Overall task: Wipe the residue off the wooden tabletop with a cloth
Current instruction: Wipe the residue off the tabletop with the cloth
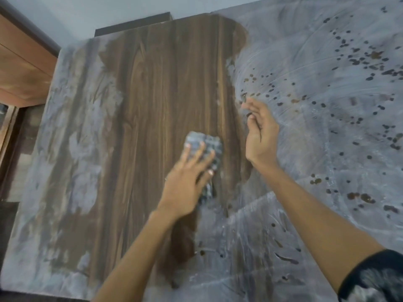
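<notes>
Near desk centre, by the near edge: left hand (187,184) presses cloth (205,147) flat, fingers straight | right hand (260,136) hovers, fingers loosely curled, empty | residue (316,110) covers the right side | overlap strokes rightward, refold cloth once loaded.

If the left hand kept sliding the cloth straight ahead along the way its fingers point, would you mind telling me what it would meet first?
Nothing solid, apparently: the left hand pressing the grey cloth faces bare brown wooden tabletop up to its far edge.
</notes>
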{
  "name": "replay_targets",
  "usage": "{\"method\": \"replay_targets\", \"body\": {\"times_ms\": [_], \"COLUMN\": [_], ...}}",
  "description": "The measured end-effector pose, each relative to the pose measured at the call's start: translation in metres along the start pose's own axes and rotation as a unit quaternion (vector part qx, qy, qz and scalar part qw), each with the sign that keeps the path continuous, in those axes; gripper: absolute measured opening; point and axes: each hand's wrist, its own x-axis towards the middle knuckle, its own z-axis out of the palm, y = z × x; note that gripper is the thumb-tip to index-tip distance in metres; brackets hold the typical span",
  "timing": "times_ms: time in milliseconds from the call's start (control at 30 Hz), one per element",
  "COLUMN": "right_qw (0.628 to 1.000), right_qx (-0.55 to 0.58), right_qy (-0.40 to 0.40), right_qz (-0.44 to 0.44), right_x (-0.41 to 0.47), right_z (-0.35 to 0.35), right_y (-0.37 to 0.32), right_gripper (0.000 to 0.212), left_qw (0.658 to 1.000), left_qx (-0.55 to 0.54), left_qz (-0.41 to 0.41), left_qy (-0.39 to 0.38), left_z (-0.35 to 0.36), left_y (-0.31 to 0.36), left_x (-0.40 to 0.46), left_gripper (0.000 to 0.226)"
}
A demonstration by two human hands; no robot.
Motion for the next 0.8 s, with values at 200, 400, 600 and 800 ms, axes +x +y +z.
{"method": "replay_targets", "body": {"times_ms": [200, 400, 600, 800], "right_qw": [1.0, 0.999, 0.999, 0.999], "right_qx": [-0.003, -0.026, -0.046, -0.052], "right_qy": [0.018, 0.02, 0.018, 0.014], "right_qz": [-0.005, -0.009, -0.015, 0.005], "right_x": [0.001, -0.001, -0.001, -0.001], "right_z": [0.0, 0.002, 0.001, 0.001], "right_y": [0.001, 0.001, 0.001, 0.004], "right_gripper": [0.036, 0.037, 0.035, 0.034], "left_qw": [0.989, 0.988, 0.993, 0.992], "left_qx": [0.009, 0.083, -0.041, -0.014], "left_qz": [-0.135, 0.109, -0.103, -0.113], "left_qy": [0.055, -0.07, 0.042, 0.044], "left_z": [0.009, 0.034, 0.004, 0.012], "left_y": [0.021, 0.061, -0.011, 0.002], "left_x": [0.013, -0.074, -0.069, -0.064], "left_gripper": [0.046, 0.044, 0.049, 0.051]}}
